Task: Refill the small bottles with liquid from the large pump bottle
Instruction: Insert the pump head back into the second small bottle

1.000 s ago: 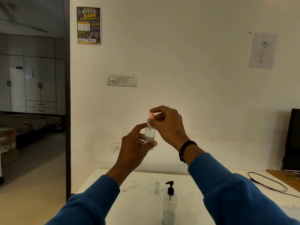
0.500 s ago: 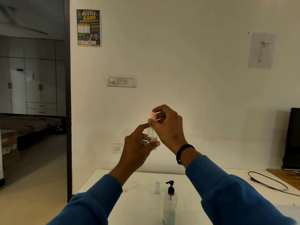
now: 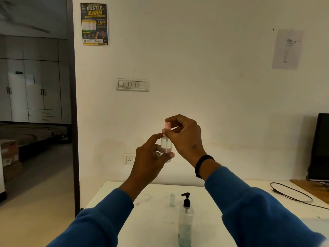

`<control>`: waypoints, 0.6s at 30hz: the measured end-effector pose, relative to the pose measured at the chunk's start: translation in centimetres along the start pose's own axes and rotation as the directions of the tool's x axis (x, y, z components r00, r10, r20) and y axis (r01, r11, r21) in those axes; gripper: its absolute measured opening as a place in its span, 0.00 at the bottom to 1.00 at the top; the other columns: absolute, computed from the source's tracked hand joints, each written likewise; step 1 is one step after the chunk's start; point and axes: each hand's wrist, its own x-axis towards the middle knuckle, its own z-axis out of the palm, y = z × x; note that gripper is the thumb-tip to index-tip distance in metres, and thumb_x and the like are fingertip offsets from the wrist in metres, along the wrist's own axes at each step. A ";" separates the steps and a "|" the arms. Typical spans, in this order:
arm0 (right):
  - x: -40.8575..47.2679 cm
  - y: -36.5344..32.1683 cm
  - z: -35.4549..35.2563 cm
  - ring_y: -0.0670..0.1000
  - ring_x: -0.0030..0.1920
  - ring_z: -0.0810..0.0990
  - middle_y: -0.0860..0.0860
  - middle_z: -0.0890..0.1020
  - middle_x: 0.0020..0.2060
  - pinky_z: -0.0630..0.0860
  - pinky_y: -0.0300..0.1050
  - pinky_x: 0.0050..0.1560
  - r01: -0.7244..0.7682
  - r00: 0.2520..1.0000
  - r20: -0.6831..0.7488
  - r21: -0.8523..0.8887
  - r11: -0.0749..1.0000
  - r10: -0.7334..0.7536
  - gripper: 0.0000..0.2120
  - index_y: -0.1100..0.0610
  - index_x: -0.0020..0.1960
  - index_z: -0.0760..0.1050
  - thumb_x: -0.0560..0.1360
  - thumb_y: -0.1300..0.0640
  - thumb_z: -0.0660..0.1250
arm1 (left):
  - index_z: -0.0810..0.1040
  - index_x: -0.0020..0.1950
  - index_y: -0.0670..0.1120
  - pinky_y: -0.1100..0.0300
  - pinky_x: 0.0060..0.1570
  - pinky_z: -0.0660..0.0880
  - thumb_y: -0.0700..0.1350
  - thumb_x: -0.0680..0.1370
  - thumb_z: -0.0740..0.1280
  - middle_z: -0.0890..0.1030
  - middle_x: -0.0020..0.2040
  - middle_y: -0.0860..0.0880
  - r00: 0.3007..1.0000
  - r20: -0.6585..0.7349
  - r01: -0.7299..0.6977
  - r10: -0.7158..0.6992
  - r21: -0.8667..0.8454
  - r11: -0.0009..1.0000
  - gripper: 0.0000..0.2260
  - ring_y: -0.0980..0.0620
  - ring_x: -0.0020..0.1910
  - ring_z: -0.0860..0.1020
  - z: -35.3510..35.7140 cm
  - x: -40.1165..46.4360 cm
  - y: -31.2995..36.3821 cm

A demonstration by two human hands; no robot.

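We see a small clear plastic bottle with a pale pink cap, its wall smooth and glossy, held in the grip of the left hand and the right hand. Both arms wear blue knitted cloth sleeves, matt and finely ribbed at the cuffs. The right wrist carries a black matt band, maybe rubber. On the smooth white bench stand a tall clear plastic pump bottle with a glossy black pump head and a small frosted, capless plastic bottle. A glossy printed paper poster and a thin sheet of sketch paper hang on the matt painted wall.
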 end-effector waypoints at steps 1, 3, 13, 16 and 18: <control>0.0 0.0 0.0 0.44 0.42 0.82 0.45 0.83 0.45 0.77 0.28 0.42 -0.005 1.000 -0.007 -0.002 1.000 0.005 0.13 0.53 0.57 0.81 0.74 0.58 0.78 | 0.75 0.70 0.51 0.75 0.38 0.75 0.48 0.73 0.79 0.85 0.47 0.50 1.000 0.003 0.000 0.000 0.004 1.000 0.27 0.57 0.37 0.83 0.0 -0.1 0.0; -0.1 0.1 0.0 0.45 0.43 0.82 0.47 0.83 0.46 0.77 0.30 0.43 -0.017 1.000 -0.018 -0.003 1.000 0.017 0.14 0.53 0.58 0.81 0.74 0.55 0.78 | 0.75 0.70 0.52 0.74 0.39 0.76 0.48 0.73 0.79 0.85 0.47 0.52 1.000 0.007 0.001 -0.001 0.011 1.000 0.27 0.56 0.38 0.84 0.1 -0.1 -0.2; -0.7 0.3 0.4 0.42 0.41 0.82 0.45 0.82 0.46 0.74 0.23 0.39 -0.040 0.999 -0.022 -0.015 0.999 0.040 0.12 0.53 0.55 0.81 0.74 0.59 0.78 | 0.75 0.68 0.52 0.76 0.37 0.74 0.47 0.72 0.79 0.84 0.45 0.53 1.000 0.018 0.020 -0.021 0.013 1.000 0.26 0.63 0.36 0.83 0.3 -0.3 -0.5; -1.0 0.5 0.4 0.45 0.43 0.81 0.48 0.82 0.47 0.73 0.26 0.40 -0.049 0.998 -0.043 -0.020 0.999 0.048 0.13 0.52 0.53 0.79 0.72 0.55 0.79 | 0.75 0.69 0.51 0.77 0.38 0.74 0.48 0.73 0.79 0.84 0.46 0.53 0.999 0.033 0.020 -0.021 0.035 0.999 0.27 0.59 0.36 0.83 0.4 -0.7 -0.5; -1.2 0.5 0.4 0.46 0.44 0.81 0.48 0.82 0.45 0.74 0.29 0.41 -0.056 0.997 -0.050 0.007 0.998 0.056 0.11 0.51 0.51 0.78 0.73 0.54 0.78 | 0.74 0.69 0.51 0.76 0.39 0.75 0.48 0.73 0.79 0.84 0.47 0.52 0.999 0.030 0.024 -0.025 0.030 0.999 0.27 0.57 0.38 0.83 0.3 -0.8 -0.5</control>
